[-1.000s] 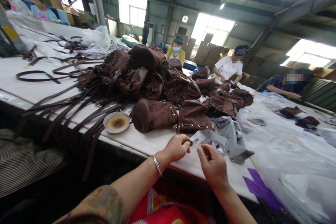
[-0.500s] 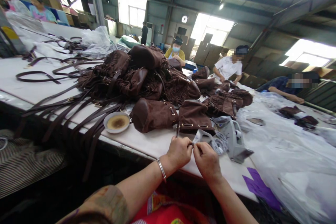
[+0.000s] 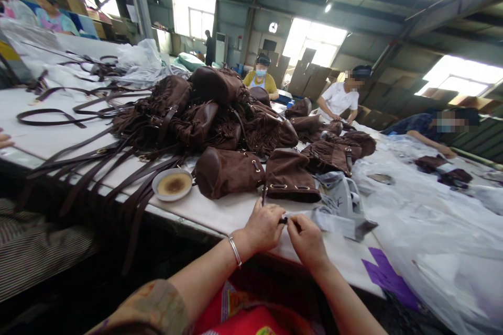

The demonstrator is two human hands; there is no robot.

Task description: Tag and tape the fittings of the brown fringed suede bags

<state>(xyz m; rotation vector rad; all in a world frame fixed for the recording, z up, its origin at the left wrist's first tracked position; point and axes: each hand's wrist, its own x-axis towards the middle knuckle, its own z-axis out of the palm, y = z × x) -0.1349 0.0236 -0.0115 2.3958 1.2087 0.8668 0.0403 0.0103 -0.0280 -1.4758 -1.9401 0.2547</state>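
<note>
My left hand [image 3: 265, 225] is closed around a narrow dark strip [image 3: 283, 220], whose short end sticks out toward my other hand. A thin dark piece [image 3: 264, 196] also rises from between the left fingers toward a brown suede bag. My right hand [image 3: 306, 241] pinches at the strip's tip, its fingers curled. Just beyond my hands stands a brown bag [image 3: 291, 170] with metal eyelets along its lower edge. Beside it a second brown bag [image 3: 231, 170] lies on its side. Whether the strip joins either bag I cannot tell.
A shallow dish [image 3: 172, 185] of yellowish paste sits near the table edge. Behind it rises a heap of fringed bags [image 3: 212, 115], with straps [image 3: 118, 172] hanging over the edge. Right are a grey-white holder [image 3: 349, 207] and plastic sheeting [image 3: 424, 220]. Co-workers sit across the table.
Both hands stay together at the dark strip, which shows a little more between them. Clear plastic beside my right hand lies lower. Another person's fingers appear at the left edge.
</note>
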